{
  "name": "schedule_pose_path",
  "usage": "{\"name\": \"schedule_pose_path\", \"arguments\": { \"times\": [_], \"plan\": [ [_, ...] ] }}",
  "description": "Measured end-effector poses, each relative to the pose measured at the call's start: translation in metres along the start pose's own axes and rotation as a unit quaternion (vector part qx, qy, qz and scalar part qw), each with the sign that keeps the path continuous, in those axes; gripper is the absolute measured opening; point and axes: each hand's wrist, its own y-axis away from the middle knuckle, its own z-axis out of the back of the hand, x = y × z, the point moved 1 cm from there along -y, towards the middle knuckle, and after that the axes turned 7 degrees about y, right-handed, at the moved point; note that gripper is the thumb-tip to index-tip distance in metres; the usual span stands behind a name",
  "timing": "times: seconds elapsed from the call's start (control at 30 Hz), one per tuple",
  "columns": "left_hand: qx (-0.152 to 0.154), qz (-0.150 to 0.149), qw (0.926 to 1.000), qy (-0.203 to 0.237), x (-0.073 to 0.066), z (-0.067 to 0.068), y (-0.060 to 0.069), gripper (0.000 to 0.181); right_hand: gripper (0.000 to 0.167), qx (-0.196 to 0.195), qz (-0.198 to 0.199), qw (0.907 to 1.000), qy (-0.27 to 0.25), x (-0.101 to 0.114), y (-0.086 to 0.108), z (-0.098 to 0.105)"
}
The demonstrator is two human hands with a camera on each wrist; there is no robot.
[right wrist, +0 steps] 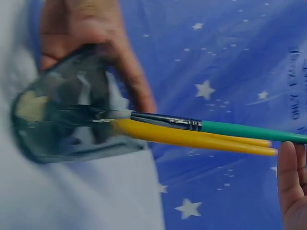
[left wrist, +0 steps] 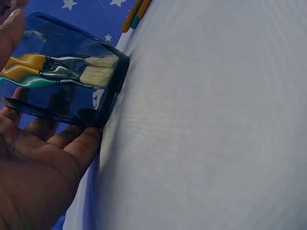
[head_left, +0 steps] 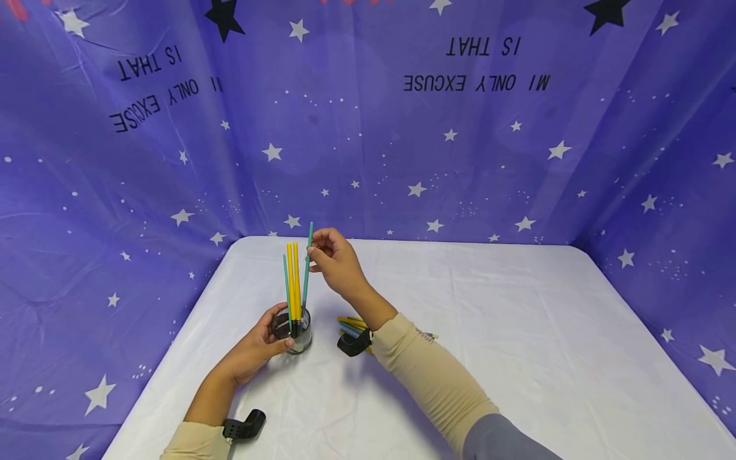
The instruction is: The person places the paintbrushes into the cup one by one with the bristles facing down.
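From far away I see the left hand (head_left: 259, 351), fingers curled around a glass cup (head_left: 302, 342) with three paintbrushes (head_left: 296, 275) inside. The right hand (head_left: 340, 263) pinches a green paintbrush (head_left: 306, 281), bristles down at the cup's mouth. More brushes (head_left: 349, 324) lie nearby.

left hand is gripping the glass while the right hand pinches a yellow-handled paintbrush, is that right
Not quite: the paintbrush pinched by the right hand has a green handle, not a yellow one, as the right wrist view shows. The left hand does grip the glass.
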Motion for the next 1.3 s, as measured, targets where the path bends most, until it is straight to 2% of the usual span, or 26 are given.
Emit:
{"name": "schedule_pose_path", "arguments": {
  "times": [0.2, 0.47, 0.7, 0.83, 1.0, 1.3],
  "plan": [
    [-0.003, 0.008, 0.9999, 0.007, 0.0, -0.001, 0.0, 0.084, 0.017, 0.006, -0.044, 0.9987, 0.026, -0.021, 0.01, -0.013],
    [0.004, -0.001, 0.9999, 0.009, -0.001, -0.001, 0.0, 0.083, 0.017, 0.017, -0.085, 0.9955, 0.039, -0.039, 0.014, -0.019],
    [0.004, -0.007, 0.9999, 0.013, -0.001, -0.001, 0.0, 0.082, 0.013, 0.06, -0.096, 0.9912, 0.069, -0.045, 0.017, -0.017],
    [0.005, -0.005, 0.9999, 0.016, -0.001, -0.002, 0.001, 0.082, 0.013, 0.099, -0.108, 0.9859, 0.082, -0.053, 0.021, -0.01],
    [0.003, -0.002, 0.9998, 0.019, -0.001, -0.003, 0.0, 0.083, 0.021, 0.14, -0.121, 0.9768, 0.107, -0.065, 0.026, 0.004],
    [0.011, -0.009, 0.9998, 0.014, -0.001, -0.001, 0.001, 0.083, 0.019, 0.192, -0.15, 0.9571, 0.156, -0.082, 0.039, 0.043]
  ]
}}
